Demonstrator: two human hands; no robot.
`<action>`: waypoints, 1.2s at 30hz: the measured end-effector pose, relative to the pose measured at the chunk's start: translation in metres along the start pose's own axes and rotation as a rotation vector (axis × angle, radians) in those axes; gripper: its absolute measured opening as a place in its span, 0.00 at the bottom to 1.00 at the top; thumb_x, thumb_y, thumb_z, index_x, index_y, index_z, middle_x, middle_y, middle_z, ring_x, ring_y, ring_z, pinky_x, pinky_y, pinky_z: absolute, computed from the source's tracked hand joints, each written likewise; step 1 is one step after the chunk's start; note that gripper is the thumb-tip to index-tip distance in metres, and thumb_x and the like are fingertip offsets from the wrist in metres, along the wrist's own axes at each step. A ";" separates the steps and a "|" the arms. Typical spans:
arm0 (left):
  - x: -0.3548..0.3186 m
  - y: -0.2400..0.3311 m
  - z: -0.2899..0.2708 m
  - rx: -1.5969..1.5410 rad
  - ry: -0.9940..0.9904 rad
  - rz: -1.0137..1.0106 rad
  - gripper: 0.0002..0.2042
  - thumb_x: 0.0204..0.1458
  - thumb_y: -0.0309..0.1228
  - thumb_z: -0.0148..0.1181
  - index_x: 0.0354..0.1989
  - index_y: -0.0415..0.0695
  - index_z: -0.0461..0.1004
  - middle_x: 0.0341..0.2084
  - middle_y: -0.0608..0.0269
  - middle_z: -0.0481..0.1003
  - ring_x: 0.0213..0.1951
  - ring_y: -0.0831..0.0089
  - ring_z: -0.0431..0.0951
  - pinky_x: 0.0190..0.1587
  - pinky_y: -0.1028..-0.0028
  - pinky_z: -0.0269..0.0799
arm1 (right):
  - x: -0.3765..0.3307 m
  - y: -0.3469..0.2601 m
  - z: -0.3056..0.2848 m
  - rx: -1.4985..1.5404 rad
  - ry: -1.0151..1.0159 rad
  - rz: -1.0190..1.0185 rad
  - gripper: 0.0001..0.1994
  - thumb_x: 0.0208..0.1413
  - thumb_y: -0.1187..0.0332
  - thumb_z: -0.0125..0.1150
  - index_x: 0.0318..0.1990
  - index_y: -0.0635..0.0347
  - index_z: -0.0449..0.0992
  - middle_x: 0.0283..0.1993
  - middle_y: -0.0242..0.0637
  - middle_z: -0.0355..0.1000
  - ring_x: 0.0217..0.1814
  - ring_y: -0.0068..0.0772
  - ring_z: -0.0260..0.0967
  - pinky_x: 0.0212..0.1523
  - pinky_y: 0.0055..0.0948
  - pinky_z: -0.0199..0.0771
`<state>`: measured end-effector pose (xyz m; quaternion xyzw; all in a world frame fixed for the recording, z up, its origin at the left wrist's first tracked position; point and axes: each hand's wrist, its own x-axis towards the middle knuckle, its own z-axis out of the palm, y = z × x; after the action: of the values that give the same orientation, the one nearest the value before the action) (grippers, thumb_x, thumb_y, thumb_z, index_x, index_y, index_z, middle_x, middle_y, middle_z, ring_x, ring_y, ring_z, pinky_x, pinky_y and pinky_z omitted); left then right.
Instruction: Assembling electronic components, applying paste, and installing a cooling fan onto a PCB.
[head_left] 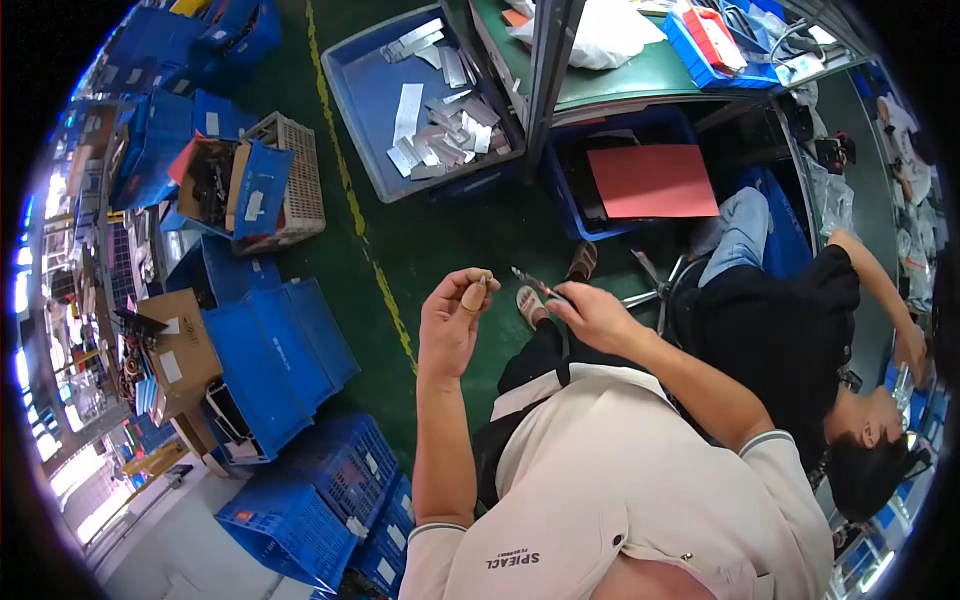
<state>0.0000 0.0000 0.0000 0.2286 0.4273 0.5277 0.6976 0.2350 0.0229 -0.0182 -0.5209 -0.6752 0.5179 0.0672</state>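
Note:
My left hand is raised in front of me, thumb and fingertips pinched together. A tiny pale object shows at the fingertips, too small to name. A tan covering wraps the thumb. To its right, my right hand is closed around a pair of pliers. Their metal tip points up and left, toward the left fingertips but apart from them. Most of the handles are hidden inside my right palm.
A blue bin of metal pieces stands ahead. Beside it, another blue bin carries a red sheet. Blue crates are stacked on the left. A seated co-worker is close on my right, near a chair base.

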 end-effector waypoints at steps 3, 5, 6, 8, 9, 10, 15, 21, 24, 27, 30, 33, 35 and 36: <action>0.007 0.001 0.010 -0.006 -0.006 0.008 0.08 0.58 0.25 0.56 0.45 0.39 0.74 0.40 0.64 0.76 0.41 0.80 0.73 0.47 0.81 0.69 | -0.010 0.003 0.004 0.041 0.035 0.013 0.18 0.62 0.53 0.49 0.38 0.62 0.71 0.35 0.52 0.71 0.39 0.59 0.68 0.38 0.45 0.67; 0.012 0.008 0.019 0.023 -0.016 0.046 0.06 0.56 0.24 0.58 0.41 0.38 0.73 0.40 0.60 0.75 0.44 0.75 0.75 0.51 0.79 0.71 | -0.010 0.010 0.006 0.073 0.057 0.049 0.19 0.62 0.53 0.49 0.38 0.63 0.71 0.33 0.52 0.71 0.38 0.58 0.68 0.38 0.44 0.66; 0.013 0.009 0.021 0.028 -0.021 0.044 0.06 0.56 0.24 0.58 0.41 0.38 0.73 0.40 0.60 0.75 0.44 0.75 0.75 0.51 0.79 0.71 | -0.011 0.010 0.004 0.097 0.059 0.059 0.19 0.62 0.53 0.49 0.38 0.64 0.72 0.32 0.51 0.71 0.37 0.56 0.69 0.38 0.43 0.66; 0.015 0.008 0.025 0.002 -0.091 0.046 0.06 0.56 0.24 0.58 0.41 0.38 0.73 0.41 0.59 0.74 0.45 0.74 0.75 0.52 0.78 0.71 | -0.014 0.009 -0.001 0.107 0.065 0.084 0.19 0.62 0.54 0.49 0.37 0.63 0.72 0.32 0.50 0.71 0.37 0.54 0.69 0.38 0.42 0.66; 0.017 0.007 0.026 0.005 -0.099 0.041 0.06 0.56 0.24 0.58 0.41 0.38 0.73 0.41 0.59 0.74 0.45 0.74 0.75 0.52 0.78 0.71 | -0.017 0.007 -0.004 0.111 0.066 0.110 0.18 0.63 0.54 0.48 0.37 0.63 0.73 0.32 0.49 0.71 0.36 0.52 0.70 0.38 0.41 0.67; 0.019 0.006 0.027 -0.031 -0.125 0.037 0.06 0.56 0.24 0.58 0.41 0.38 0.73 0.42 0.59 0.74 0.45 0.74 0.75 0.53 0.78 0.71 | -0.019 0.004 -0.008 0.116 0.074 0.114 0.18 0.63 0.54 0.48 0.37 0.63 0.73 0.32 0.49 0.71 0.36 0.52 0.70 0.38 0.41 0.67; 0.029 0.001 0.035 -0.164 -0.196 -0.001 0.06 0.57 0.23 0.57 0.41 0.37 0.72 0.43 0.57 0.73 0.46 0.73 0.75 0.53 0.78 0.71 | -0.023 -0.002 -0.026 0.166 0.115 0.118 0.18 0.63 0.56 0.48 0.35 0.63 0.73 0.30 0.46 0.72 0.34 0.48 0.70 0.37 0.38 0.68; 0.042 -0.004 0.042 -0.200 -0.248 -0.023 0.05 0.57 0.23 0.56 0.40 0.36 0.72 0.42 0.56 0.72 0.47 0.73 0.75 0.53 0.78 0.72 | -0.024 0.014 -0.027 0.172 0.201 0.074 0.18 0.63 0.56 0.49 0.35 0.63 0.73 0.29 0.46 0.71 0.32 0.48 0.70 0.36 0.38 0.68; 0.048 -0.005 0.047 -0.198 -0.264 -0.024 0.05 0.58 0.23 0.55 0.40 0.37 0.71 0.42 0.56 0.72 0.46 0.72 0.75 0.53 0.78 0.72 | -0.026 0.017 -0.030 0.196 0.210 0.083 0.18 0.63 0.56 0.49 0.35 0.64 0.73 0.28 0.46 0.71 0.32 0.48 0.70 0.36 0.38 0.67; 0.053 -0.004 0.052 -0.197 -0.274 -0.022 0.05 0.58 0.23 0.55 0.40 0.37 0.71 0.42 0.55 0.72 0.46 0.73 0.75 0.53 0.79 0.72 | -0.027 0.022 -0.033 0.200 0.219 0.090 0.18 0.62 0.56 0.49 0.35 0.64 0.73 0.28 0.46 0.71 0.32 0.48 0.70 0.36 0.39 0.67; 0.057 -0.002 0.054 -0.217 -0.292 -0.028 0.05 0.58 0.23 0.55 0.40 0.36 0.71 0.42 0.55 0.72 0.46 0.73 0.74 0.53 0.78 0.72 | -0.025 0.025 -0.036 0.200 0.214 0.091 0.18 0.62 0.56 0.49 0.35 0.64 0.72 0.28 0.46 0.71 0.33 0.48 0.70 0.36 0.39 0.67; 0.063 -0.001 0.060 -0.206 -0.302 -0.040 0.05 0.58 0.23 0.55 0.40 0.36 0.71 0.42 0.55 0.72 0.45 0.73 0.74 0.52 0.79 0.72 | -0.024 0.028 -0.039 0.182 0.213 0.116 0.18 0.62 0.55 0.50 0.36 0.63 0.73 0.31 0.48 0.72 0.35 0.51 0.71 0.37 0.41 0.68; 0.067 0.000 0.070 -0.207 -0.272 -0.065 0.04 0.57 0.22 0.56 0.39 0.36 0.71 0.41 0.55 0.72 0.43 0.74 0.74 0.49 0.80 0.73 | -0.025 0.031 -0.042 0.165 0.220 0.115 0.18 0.62 0.54 0.50 0.37 0.63 0.73 0.33 0.50 0.72 0.37 0.53 0.71 0.39 0.43 0.69; 0.070 0.002 0.070 -0.206 -0.301 -0.071 0.04 0.57 0.22 0.56 0.39 0.36 0.71 0.41 0.55 0.72 0.43 0.74 0.74 0.49 0.80 0.73 | -0.023 0.033 -0.044 0.152 0.232 0.109 0.18 0.61 0.54 0.51 0.38 0.62 0.73 0.35 0.51 0.73 0.39 0.55 0.71 0.40 0.45 0.69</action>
<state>0.0629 0.0749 0.0140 0.2168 0.2697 0.5035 0.7916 0.2942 0.0305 -0.0135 -0.6065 -0.5926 0.5067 0.1557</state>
